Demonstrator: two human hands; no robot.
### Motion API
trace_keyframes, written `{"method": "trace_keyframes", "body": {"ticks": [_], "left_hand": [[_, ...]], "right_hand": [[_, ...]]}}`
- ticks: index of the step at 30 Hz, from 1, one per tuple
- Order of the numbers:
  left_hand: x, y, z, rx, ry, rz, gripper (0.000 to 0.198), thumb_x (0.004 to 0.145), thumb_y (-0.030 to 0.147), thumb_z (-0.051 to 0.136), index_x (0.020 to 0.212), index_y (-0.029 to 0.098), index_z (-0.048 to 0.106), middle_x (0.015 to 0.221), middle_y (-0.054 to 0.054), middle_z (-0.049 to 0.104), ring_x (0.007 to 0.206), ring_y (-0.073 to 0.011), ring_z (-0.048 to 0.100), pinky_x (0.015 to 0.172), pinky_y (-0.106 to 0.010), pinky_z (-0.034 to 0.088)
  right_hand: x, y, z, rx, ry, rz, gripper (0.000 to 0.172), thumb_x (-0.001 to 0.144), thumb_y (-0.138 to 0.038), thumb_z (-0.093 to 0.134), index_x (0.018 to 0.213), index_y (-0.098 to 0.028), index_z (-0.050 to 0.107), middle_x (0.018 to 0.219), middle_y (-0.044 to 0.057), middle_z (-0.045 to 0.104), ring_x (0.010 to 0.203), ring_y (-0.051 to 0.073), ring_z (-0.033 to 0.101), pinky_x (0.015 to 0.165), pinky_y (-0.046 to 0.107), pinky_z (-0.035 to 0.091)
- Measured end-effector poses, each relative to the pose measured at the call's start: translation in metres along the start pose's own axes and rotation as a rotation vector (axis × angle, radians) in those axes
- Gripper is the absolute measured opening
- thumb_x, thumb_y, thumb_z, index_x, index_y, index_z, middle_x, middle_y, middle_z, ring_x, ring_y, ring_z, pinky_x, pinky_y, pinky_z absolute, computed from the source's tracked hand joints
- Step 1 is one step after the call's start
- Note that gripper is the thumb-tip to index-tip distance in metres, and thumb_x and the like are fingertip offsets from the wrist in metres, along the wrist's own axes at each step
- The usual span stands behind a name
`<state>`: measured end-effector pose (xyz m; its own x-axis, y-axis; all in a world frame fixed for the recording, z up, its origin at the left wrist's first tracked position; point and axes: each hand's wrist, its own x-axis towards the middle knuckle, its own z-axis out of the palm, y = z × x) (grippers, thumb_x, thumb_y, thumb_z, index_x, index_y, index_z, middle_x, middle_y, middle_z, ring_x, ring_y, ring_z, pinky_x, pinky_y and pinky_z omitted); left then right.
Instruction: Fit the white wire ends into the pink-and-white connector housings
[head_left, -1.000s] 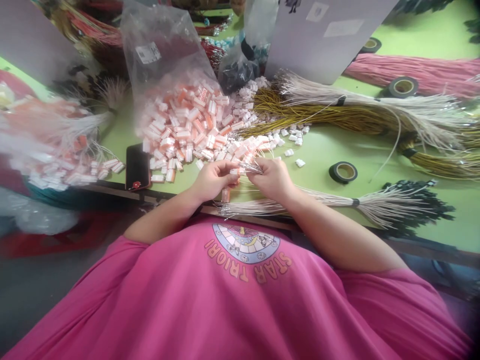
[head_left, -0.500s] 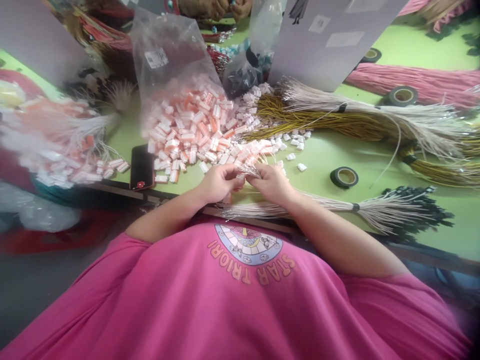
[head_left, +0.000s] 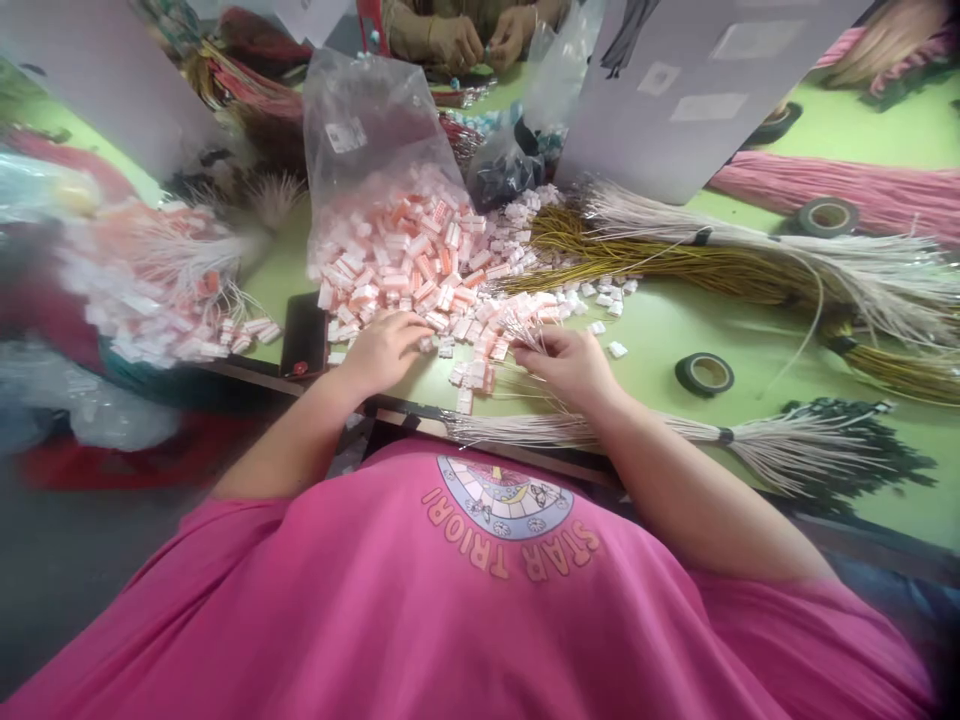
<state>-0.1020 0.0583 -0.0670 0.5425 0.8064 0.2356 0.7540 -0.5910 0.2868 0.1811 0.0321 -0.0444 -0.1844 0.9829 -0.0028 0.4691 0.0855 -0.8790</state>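
My right hand [head_left: 568, 365] is closed round a small bunch of thin white wires [head_left: 527, 335], whose tips fan out up and to the left. Wire lengths also trail below its fingers. My left hand [head_left: 384, 352] lies at the near edge of a heap of white and orange plastic connector housings [head_left: 420, 250]. Its fingers are stretched and apart, with the tips beside a small white housing [head_left: 446, 350]; no held piece shows in it. Between the two hands sits a small cluster of connector housings [head_left: 474, 374].
A black phone [head_left: 304, 335] lies left of the heap, below a clear plastic bag [head_left: 375, 120]. To the right are a black tape roll [head_left: 705, 374], a tied white wire bundle [head_left: 675, 428] and yellow wires [head_left: 675, 262]. Another person's hands [head_left: 480, 45] work across the table.
My left hand has left the right hand and moved left to the edge of the heap, its fingers spreading. My right hand keeps the wires. The view has shifted slightly.
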Motion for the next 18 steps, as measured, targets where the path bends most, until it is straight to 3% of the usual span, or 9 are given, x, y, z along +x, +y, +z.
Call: {"method": "trace_keyframes", "body": {"ticks": [4,8,10,13,15,18], "left_hand": [[0.002,-0.005,0.009,0.080,-0.003,0.105,0.017,0.090,0.020,0.052,0.094,0.015,0.067,0.103,-0.009,0.066,0.099,-0.0234,0.055,0.090,-0.041,0.045],[0.007,0.006,-0.001,-0.027,0.024,0.064,0.020,0.092,0.023,0.048,0.092,0.014,0.065,0.096,-0.010,0.066,0.094,-0.0235,0.056,0.090,-0.043,0.043],[0.010,0.018,-0.005,-0.265,0.040,-0.054,0.019,0.091,0.025,0.049,0.099,0.014,0.063,0.091,-0.008,0.065,0.090,-0.0209,0.058,0.087,-0.040,0.046],[0.016,0.041,-0.003,-0.793,-0.030,-0.295,0.023,0.092,0.026,0.049,0.109,0.016,0.060,0.079,-0.002,0.061,0.070,-0.0130,0.060,0.070,-0.029,0.051],[0.024,0.056,0.001,-1.097,-0.090,-0.427,0.019,0.090,0.023,0.051,0.104,0.016,0.062,0.074,-0.001,0.060,0.060,-0.0095,0.058,0.060,-0.024,0.050],[0.036,0.074,0.006,-1.421,-0.173,-0.561,0.014,0.085,0.016,0.057,0.098,0.014,0.061,0.079,-0.003,0.063,0.064,-0.0096,0.061,0.060,-0.023,0.050]], "right_hand": [[0.000,-0.001,0.001,0.008,-0.096,0.047,0.018,0.075,-0.030,0.056,0.062,-0.018,0.053,0.055,-0.003,0.049,0.055,0.010,0.042,0.056,0.026,0.031],[0.000,-0.005,0.002,-0.004,-0.058,0.063,0.019,0.073,-0.028,0.055,0.059,-0.019,0.046,0.054,-0.005,0.041,0.054,0.009,0.036,0.054,0.026,0.025],[0.000,-0.006,0.002,0.045,-0.059,0.060,0.018,0.072,-0.024,0.053,0.058,-0.019,0.043,0.054,-0.006,0.036,0.054,0.009,0.033,0.053,0.026,0.024],[-0.001,-0.006,0.002,0.150,-0.069,0.078,0.019,0.070,-0.022,0.051,0.056,-0.019,0.039,0.054,-0.006,0.032,0.054,0.008,0.030,0.053,0.026,0.023],[-0.001,-0.005,0.002,0.222,-0.077,0.087,0.017,0.069,-0.022,0.052,0.056,-0.019,0.041,0.054,-0.006,0.034,0.053,0.008,0.030,0.053,0.026,0.023],[-0.002,-0.003,0.001,0.316,-0.096,0.091,0.012,0.067,-0.022,0.054,0.058,-0.018,0.047,0.054,-0.006,0.037,0.053,0.008,0.031,0.053,0.025,0.024]]}}
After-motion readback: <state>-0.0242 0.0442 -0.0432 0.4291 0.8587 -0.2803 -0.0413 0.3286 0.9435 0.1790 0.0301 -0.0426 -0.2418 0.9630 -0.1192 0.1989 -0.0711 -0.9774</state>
